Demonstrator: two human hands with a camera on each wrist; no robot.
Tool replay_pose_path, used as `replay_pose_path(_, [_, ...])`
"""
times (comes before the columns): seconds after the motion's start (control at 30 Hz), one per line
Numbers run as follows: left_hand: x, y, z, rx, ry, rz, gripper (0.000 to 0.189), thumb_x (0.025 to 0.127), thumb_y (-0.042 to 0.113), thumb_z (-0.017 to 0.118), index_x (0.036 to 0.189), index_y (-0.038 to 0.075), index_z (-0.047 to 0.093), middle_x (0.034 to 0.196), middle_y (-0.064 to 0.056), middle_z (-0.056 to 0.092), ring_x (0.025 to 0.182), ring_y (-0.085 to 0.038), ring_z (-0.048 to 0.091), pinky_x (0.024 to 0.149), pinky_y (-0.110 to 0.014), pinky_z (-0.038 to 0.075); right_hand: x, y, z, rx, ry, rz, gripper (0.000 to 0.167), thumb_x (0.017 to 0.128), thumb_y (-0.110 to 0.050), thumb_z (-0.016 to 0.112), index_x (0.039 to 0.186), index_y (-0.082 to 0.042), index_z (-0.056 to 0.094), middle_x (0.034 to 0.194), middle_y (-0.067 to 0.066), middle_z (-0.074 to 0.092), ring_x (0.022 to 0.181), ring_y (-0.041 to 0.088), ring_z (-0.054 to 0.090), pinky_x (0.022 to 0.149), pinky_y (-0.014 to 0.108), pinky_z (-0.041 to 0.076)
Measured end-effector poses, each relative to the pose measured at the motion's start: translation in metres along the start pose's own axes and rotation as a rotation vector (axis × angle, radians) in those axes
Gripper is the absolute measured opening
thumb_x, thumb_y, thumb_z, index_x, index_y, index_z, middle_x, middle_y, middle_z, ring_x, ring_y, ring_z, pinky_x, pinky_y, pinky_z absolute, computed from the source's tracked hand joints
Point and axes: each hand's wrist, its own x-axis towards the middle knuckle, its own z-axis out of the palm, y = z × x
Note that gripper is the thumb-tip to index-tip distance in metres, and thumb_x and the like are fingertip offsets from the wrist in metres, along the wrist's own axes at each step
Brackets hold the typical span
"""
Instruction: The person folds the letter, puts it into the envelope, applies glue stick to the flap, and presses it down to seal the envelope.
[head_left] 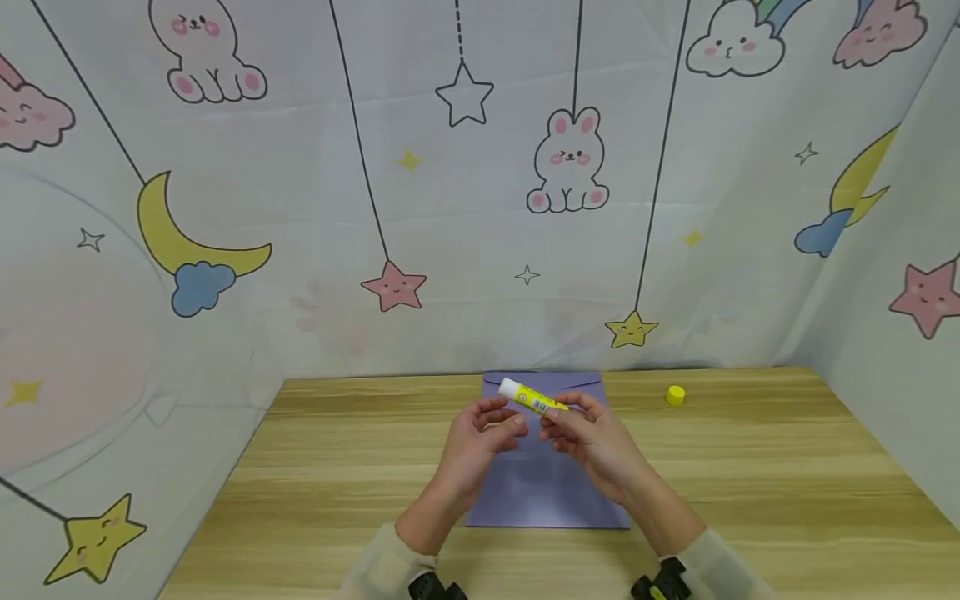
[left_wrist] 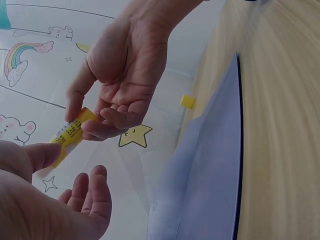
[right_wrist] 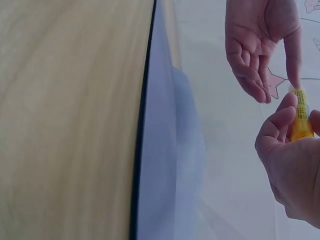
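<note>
A yellow glue stick (head_left: 534, 397) with a white end is pinched between the thumb and fingers of my right hand (head_left: 596, 442), above a purple envelope (head_left: 551, 492). The white end points up and to the left. Close beside it is my left hand (head_left: 480, 437), its fingers loosely bent. In the left wrist view, the left thumb overlaps the glue stick (left_wrist: 70, 132); whether it touches cannot be told. The envelope lies on the wooden table with its flap at the far side. A yellow cap (head_left: 676, 395) stands on the table at the back right.
The wooden table (head_left: 330, 475) reaches back to a white cloth backdrop (head_left: 480, 225) printed with stars, moons and rabbits. More of this cloth hangs on the left and right sides. The envelope's far edge lies near the table's back edge.
</note>
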Motion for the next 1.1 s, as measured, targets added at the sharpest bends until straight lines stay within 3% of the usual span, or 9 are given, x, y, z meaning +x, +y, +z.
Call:
replay_pose_path(0.23, [0.002, 0.001, -0.001, 0.075, 0.042, 0.009, 0.047, 0.095, 0.012, 0.08, 0.133, -0.004, 0.056, 0.118, -0.015, 0.068, 0.099, -0.019, 0.071, 0.086, -0.03, 0.058, 0.004, -0.007, -0.014, -0.023, 0.051, -0.056, 0.031, 0.106, -0.015, 0.067, 0.128, -0.001, 0.05, 0.106, 0.012, 0.07, 0.093, 0.022, 0.073, 0.083, 0.031, 0.06])
replay_pose_path(0.5, [0.003, -0.001, -0.013, 0.291, 0.055, 0.1, 0.052, 0.092, 0.019, 0.085, 0.134, 0.0, 0.062, 0.124, -0.017, 0.068, 0.108, -0.028, 0.067, 0.089, -0.034, 0.057, 0.003, -0.014, -0.038, -0.093, 0.063, -0.106, 0.036, 0.107, -0.017, 0.066, 0.132, 0.004, 0.049, 0.118, 0.015, 0.072, 0.1, 0.025, 0.076, 0.09, 0.036, 0.062])
replay_pose_path(0.67, [0.004, -0.004, -0.027, 0.486, 0.007, 0.186, 0.052, 0.092, 0.021, 0.086, 0.134, 0.002, 0.063, 0.125, -0.013, 0.066, 0.115, -0.036, 0.065, 0.096, -0.047, 0.057, -0.001, -0.02, -0.051, -0.14, 0.058, -0.131, 0.043, 0.106, -0.019, 0.069, 0.132, 0.006, 0.047, 0.124, 0.018, 0.071, 0.107, 0.03, 0.076, 0.096, 0.041, 0.059])
replay_pose_path(0.83, [0.004, -0.001, -0.042, 0.742, -0.055, 0.312, 0.053, 0.09, 0.019, 0.087, 0.135, 0.004, 0.063, 0.131, -0.012, 0.065, 0.121, -0.039, 0.061, 0.1, -0.055, 0.052, -0.007, -0.023, -0.061, -0.216, 0.082, -0.151, 0.042, 0.106, -0.016, 0.069, 0.131, 0.008, 0.047, 0.131, 0.026, 0.068, 0.113, 0.038, 0.073, 0.096, 0.042, 0.059])
replay_pose_path(1.1, [0.003, -0.006, -0.066, 1.125, -0.205, 0.497, 0.062, 0.083, 0.016, 0.093, 0.136, 0.002, 0.063, 0.135, -0.013, 0.06, 0.129, -0.037, 0.055, 0.11, -0.05, 0.047, -0.019, -0.026, -0.066, -0.383, 0.126, -0.192, 0.042, 0.103, -0.019, 0.074, 0.131, 0.006, 0.054, 0.125, 0.023, 0.072, 0.105, 0.026, 0.076, 0.091, 0.043, 0.062])
